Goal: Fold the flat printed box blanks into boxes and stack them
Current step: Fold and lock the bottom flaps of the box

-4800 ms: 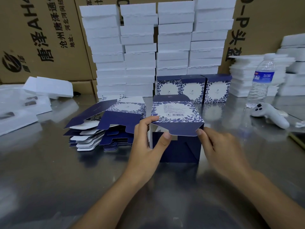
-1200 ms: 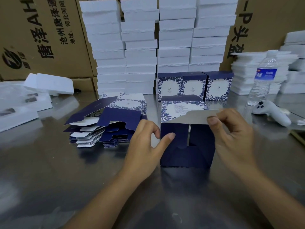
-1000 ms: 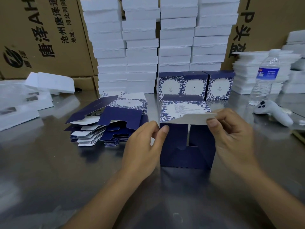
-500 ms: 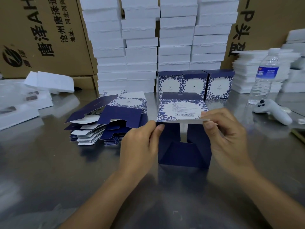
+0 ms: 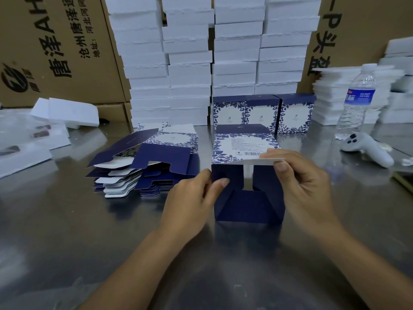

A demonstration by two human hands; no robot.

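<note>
— Steel table (image 5: 67,231), brown cartons (image 5: 55,52) along the back. Where is the box being worked on?

— Half-folded box (image 5: 245,204) sits on the table at the centre, barcode panel facing up, its open end towards the person. Navy flaps are already turned in across that end, with a narrow gap between the two side ones.

— And the hands?

— Left hand (image 5: 192,202) pinches the box's left front edge between thumb and fingers. Right hand (image 5: 306,189) pinches the top flap (image 5: 257,162), white underside showing, at its right corner: fingers on top, thumb beneath.

— What lies around the box?

— Left of it, a fanned pile of flat blanks (image 5: 143,166). Just behind it, three finished boxes (image 5: 261,113) in a row, with white foam stacks (image 5: 190,63) rising behind those. Right of it, a water bottle (image 5: 355,104) and a white controller (image 5: 366,148).
</note>
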